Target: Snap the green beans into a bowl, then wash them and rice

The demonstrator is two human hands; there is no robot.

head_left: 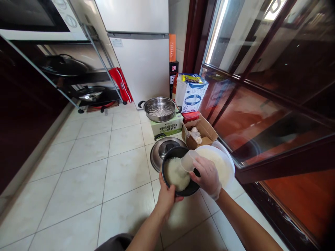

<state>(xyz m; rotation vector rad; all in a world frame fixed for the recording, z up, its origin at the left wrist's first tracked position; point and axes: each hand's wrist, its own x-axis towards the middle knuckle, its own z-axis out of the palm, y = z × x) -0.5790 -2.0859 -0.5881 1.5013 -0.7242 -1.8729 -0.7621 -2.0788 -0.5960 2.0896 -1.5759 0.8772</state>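
My left hand (166, 195) grips the near left rim of a dark inner pot (193, 188), thumb over the edge. White rice (176, 174) covers part of its bottom. In a clear plastic glove, my right hand (208, 175) is wrapped around a translucent measuring cup (188, 161). The cup is tilted over the pot, its mouth towards the rice. Right behind that hand stands a white tub (230, 166) filled with pale rice. Part of the tub is hidden by the pot and the hand.
A metal pan lid or bowl (156, 153) lies behind the pot. Further back, a steamer pot (160, 116) stands on a green carton (167, 127). An open cardboard box (208, 131) holds white bulbs in a bag. The glass door (251, 83) borders the right; a fridge (141, 66) stands behind.
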